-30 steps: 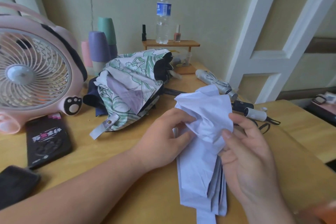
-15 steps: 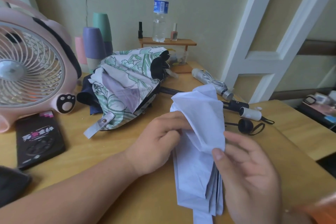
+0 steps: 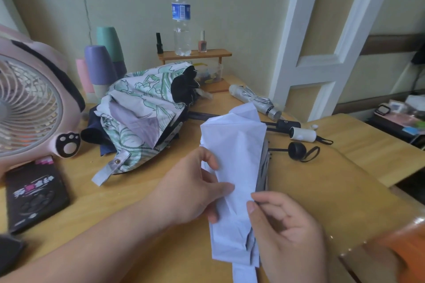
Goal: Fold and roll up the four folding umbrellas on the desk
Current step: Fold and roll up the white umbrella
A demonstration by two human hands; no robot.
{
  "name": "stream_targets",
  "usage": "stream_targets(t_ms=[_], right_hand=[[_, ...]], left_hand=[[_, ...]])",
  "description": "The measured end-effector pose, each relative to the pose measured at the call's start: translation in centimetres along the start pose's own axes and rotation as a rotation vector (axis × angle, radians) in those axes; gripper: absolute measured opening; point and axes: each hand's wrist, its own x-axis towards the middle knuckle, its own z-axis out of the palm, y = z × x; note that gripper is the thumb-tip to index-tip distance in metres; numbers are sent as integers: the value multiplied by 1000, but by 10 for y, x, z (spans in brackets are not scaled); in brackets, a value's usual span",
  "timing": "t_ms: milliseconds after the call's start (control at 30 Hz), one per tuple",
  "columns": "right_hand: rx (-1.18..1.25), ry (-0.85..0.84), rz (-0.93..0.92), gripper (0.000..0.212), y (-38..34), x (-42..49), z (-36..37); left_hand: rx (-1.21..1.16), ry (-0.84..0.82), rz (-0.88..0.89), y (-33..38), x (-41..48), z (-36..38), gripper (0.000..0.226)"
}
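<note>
A pale lavender folding umbrella (image 3: 234, 156) lies lengthwise on the wooden desk (image 3: 322, 186), its canopy in loose pleats. My left hand (image 3: 190, 188) pinches a pleat on its left side. My right hand (image 3: 285, 234) grips its right edge lower down. Behind it sprawls an unfolded white umbrella with a green leaf print (image 3: 140, 110), a dark blue umbrella (image 3: 96, 131) partly under it. A rolled silver-grey umbrella (image 3: 253, 101) rests at the back right. Black and white handles (image 3: 301, 133) lie to the right.
A pink desk fan (image 3: 30, 103) stands at the left, a black phone (image 3: 34, 195) in front of it. Pastel cups (image 3: 101, 64) and a small wooden shelf (image 3: 195, 55) with a water bottle (image 3: 181, 18) line the wall. The desk's edge drops off at the right.
My left hand has slid down the lavender canopy, flattening the bunched top into a smoother fold. My right hand has dropped lower along its right edge.
</note>
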Motion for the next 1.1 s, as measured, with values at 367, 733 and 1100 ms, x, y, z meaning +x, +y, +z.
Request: stream_targets(t_ms=[367, 733, 1100], right_hand=[[8, -213, 139, 28, -9, 7, -9], [56, -250, 142, 37, -1, 10, -4], [58, -301, 156, 41, -6, 6, -8]], left_hand=[[23, 3, 95, -8, 2, 1, 49], [343, 115, 314, -19, -1, 5, 39], [1025, 31, 524, 10, 65, -27, 78]])
